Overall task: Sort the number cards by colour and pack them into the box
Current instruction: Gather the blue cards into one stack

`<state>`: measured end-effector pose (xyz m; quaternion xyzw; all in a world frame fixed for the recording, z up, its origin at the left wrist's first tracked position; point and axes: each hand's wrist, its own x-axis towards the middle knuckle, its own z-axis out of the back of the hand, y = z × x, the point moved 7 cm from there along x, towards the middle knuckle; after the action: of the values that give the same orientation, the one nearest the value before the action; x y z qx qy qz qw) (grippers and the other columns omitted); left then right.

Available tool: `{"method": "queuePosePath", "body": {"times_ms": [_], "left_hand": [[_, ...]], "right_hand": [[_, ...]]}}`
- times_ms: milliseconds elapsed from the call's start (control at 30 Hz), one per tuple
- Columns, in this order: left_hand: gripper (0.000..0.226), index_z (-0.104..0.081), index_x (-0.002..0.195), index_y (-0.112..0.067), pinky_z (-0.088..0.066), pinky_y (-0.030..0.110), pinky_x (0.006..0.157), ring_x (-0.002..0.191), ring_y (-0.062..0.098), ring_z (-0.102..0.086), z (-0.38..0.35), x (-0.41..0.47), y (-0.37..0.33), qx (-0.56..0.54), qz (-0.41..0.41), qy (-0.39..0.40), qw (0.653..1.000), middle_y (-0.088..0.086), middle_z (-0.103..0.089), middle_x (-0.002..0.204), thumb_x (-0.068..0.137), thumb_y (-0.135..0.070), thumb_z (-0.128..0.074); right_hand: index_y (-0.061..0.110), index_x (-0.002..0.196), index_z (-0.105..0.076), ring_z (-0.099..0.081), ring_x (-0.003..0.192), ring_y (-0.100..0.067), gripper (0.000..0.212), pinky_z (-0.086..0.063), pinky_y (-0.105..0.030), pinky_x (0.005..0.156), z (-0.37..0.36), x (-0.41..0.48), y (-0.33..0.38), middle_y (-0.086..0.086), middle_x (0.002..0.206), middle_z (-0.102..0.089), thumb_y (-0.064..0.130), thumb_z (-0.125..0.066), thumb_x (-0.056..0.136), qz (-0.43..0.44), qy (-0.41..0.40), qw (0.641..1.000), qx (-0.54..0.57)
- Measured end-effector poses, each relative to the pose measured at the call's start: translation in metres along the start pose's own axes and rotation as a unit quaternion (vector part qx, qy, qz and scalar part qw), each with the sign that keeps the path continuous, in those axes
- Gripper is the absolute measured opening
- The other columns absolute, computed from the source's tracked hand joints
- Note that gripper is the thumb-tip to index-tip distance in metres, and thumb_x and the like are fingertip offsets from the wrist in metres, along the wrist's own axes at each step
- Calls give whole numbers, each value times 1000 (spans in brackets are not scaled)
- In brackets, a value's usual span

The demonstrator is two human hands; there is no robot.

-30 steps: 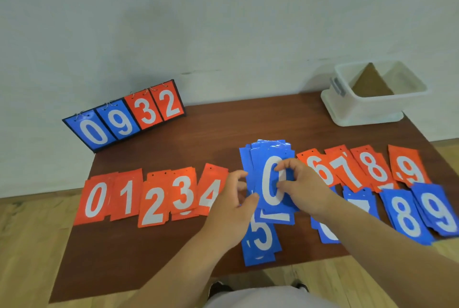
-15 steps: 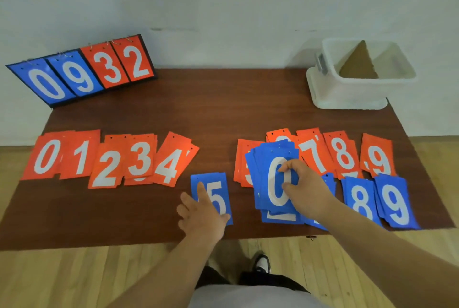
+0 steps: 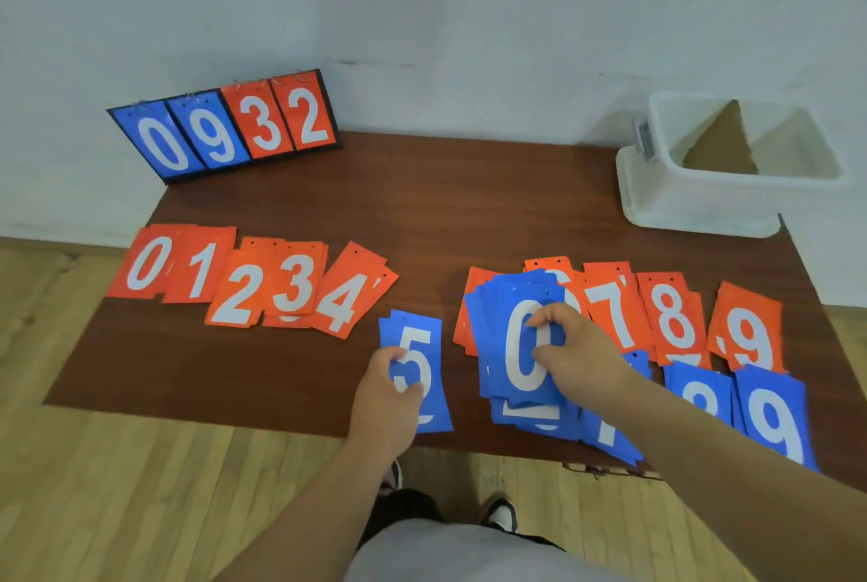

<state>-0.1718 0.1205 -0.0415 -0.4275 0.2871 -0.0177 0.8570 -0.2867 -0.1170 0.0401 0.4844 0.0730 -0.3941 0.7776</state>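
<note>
Blue 5 card [image 3: 419, 349] lies near the front edge of the surface [image 3: 422, 229], pinched between the thumb and fingers [image 3: 393, 354] of our left hand [image 3: 387, 396]. We curl our right hand [image 3: 579, 358] onto the blue 0 stack [image 3: 513, 347] just beside it, gripping its top card. We see the white box [image 3: 694, 206] well apart, far right.

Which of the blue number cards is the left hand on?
The blue 5 card, alone between the orange 4 card and the blue pile. The left hand grips it; the right hand holds the blue 0 card atop that pile.
</note>
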Motion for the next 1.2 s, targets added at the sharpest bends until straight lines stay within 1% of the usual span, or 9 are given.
{"method": "queuePosePath", "body": {"times_ms": [267, 333, 400, 533, 667, 800, 967, 1067, 1200], "left_hand": [[51, -50, 124, -39, -34, 22, 42, 58, 17, -46, 48, 6, -104, -88, -87, 56, 991, 1, -60, 98, 91, 0, -45], [53, -49, 127, -41, -34, 22, 44, 51, 11, -41, 58, 6, -124, -96, -123, 70, 985, 2, -60, 93, 92, -1, -43], [48, -51, 126, -42, -34, 20, 48, 50, 7, -37, 68, 8, -139, -107, -158, 83, 978, -4, -56, 83, 96, -5, -44], [40, -54, 122, -40, -30, 19, 47, 46, 5, -32, 73, 15, -151, -93, -180, 160, 966, -13, -38, 60, 98, -10, -44], [44, -48, 123, -36, -31, 23, 51, 48, 4, -34, 66, 20, -156, -38, -202, 242, 948, -3, -39, 70, 95, -2, -42], [48, -36, 131, -41, -36, 22, 55, 58, 5, -41, 51, 21, -157, 13, -228, 318, 920, 2, -47, 81, 95, -9, -42], [53, -42, 129, -47, -52, 42, 80, 80, 10, -56, 11, 28, -144, 57, -248, 332, 908, -11, -57, 100, 82, -24, -46], [52, -42, 140, -38, -48, 23, 73, 83, 4, -56, -14, 24, -129, 143, -261, 360, 884, -11, -55, 112, 92, -21, -53], [61, -39, 149, -31, -42, 11, 67, 83, 1, -57, -41, 22, -106, 202, -222, 349, 888, 1, -52, 133, 92, -23, -60]], "right_hand": [[27, 102, -71, -60, 94, -55, 32, -51, -62, 84, -9, 5, 57, -27, 123, -60, -1, -61, 89, -25, 29, 966, 254], [27, 102, -68, -60, 73, -51, 31, -55, -54, 67, -13, 9, 71, -30, 100, -61, 0, -61, 89, -9, 10, 975, 221], [29, 102, -62, -38, 46, -24, 30, -35, -31, 44, -19, 7, 84, -16, 76, -52, 1, -59, 90, 3, -16, 987, 157], [38, 100, -62, -45, 69, -24, 27, -36, -35, 60, -40, 8, 99, -16, 95, -58, 13, -64, 89, 6, -18, 983, 184], [35, 103, -65, -63, 86, -35, 26, -52, -61, 80, -55, 6, 104, -27, 115, -62, 17, -66, 85, -10, 14, 971, 238], [24, 104, -66, -67, 103, -40, 28, -53, -62, 91, -52, 4, 89, -16, 117, -66, 1, -62, 89, -26, -16, 953, 300], [30, 103, -58, -59, 75, -25, 30, -46, -33, 55, -13, -17, 61, 2, 110, -58, 2, -56, 93, -52, -173, 972, 148], [32, 103, -56, -63, 86, -44, 32, -52, -49, 62, 12, -31, 32, -4, 104, -62, 1, -54, 93, -81, -227, 964, 110], [32, 105, -55, -57, 67, -29, 30, -43, -34, 49, 39, -43, -9, -7, 96, -64, 4, -55, 94, -112, -255, 957, 76]]}}
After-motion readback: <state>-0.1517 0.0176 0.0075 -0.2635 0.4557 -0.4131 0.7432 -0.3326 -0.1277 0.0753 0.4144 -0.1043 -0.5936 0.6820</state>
